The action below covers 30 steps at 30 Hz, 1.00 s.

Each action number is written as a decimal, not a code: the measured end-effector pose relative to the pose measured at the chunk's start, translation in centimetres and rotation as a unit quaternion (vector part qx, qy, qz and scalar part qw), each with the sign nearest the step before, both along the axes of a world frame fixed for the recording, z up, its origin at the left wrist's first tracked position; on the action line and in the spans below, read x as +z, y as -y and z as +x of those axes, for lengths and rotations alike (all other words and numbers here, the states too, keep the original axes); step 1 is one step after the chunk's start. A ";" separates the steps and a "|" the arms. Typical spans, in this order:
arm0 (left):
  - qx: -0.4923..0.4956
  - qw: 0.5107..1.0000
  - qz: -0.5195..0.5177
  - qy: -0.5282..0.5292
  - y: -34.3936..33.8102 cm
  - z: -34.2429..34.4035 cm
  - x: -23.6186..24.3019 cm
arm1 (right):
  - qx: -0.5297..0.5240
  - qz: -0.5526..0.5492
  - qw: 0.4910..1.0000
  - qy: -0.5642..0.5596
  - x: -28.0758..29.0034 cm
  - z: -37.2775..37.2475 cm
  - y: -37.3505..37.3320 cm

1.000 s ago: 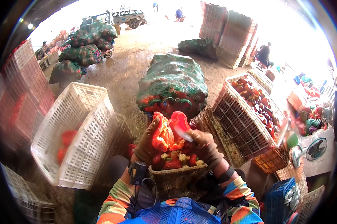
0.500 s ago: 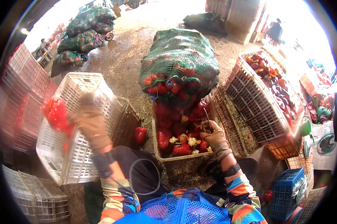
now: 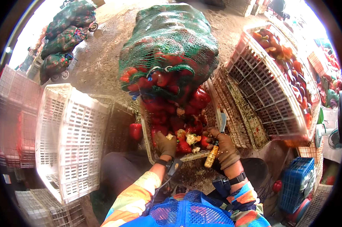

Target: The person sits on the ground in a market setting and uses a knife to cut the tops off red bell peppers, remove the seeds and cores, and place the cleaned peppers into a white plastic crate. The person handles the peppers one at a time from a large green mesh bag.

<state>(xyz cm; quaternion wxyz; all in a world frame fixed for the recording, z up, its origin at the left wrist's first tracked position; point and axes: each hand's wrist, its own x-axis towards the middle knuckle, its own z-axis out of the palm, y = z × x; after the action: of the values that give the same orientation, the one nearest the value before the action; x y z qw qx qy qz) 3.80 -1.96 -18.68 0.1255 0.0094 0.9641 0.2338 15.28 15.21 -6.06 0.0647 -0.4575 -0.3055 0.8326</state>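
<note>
Dirt yard, crates all around you. Your left hand [image 3: 166, 143] sits curled on the red peppers [image 3: 178, 125] in the crate [image 3: 146, 142] at 12 o'clock, within easy reach. Your right hand [image 3: 224, 148] is clamped on a knife [image 3: 215, 142] at 1 o'clock, blade up.

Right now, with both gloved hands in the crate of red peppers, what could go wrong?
The right hand holds a wooden-handled knife close to the left hand, so a reach across may meet the blade. The bulging green net sack of peppers leans over the pepper-filled crate and might slump onto both hands.

Red peppers [image 3: 178, 125] heaped in crate – yellow-handled knife [image 3: 215, 142] upright, right side.
</note>
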 end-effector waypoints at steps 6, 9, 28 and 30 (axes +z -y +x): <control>-0.329 0.929 -0.119 0.120 -0.4 1.5 2.6 | -0.091 -0.154 0.978 -0.107 -1.8 -0.1 -2.5; -0.414 0.891 -0.178 0.054 -1.1 2.5 1.3 | -0.112 -0.144 0.972 -0.148 -1.6 0.5 -3.1; -0.604 0.797 0.002 0.018 -11.7 0.9 1.7 | -0.157 -0.078 0.981 -0.084 3.0 3.2 -4.4; -0.646 0.762 -0.042 0.026 -12.9 1.3 1.5 | -0.149 -0.063 0.985 -0.061 3.1 3.2 -4.3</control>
<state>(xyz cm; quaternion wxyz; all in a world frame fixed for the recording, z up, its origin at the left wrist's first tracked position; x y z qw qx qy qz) 5.10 10.98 -17.22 0.2722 0.6187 0.7348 0.0564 18.47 19.52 -2.93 0.1777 -0.4492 -0.1759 0.8577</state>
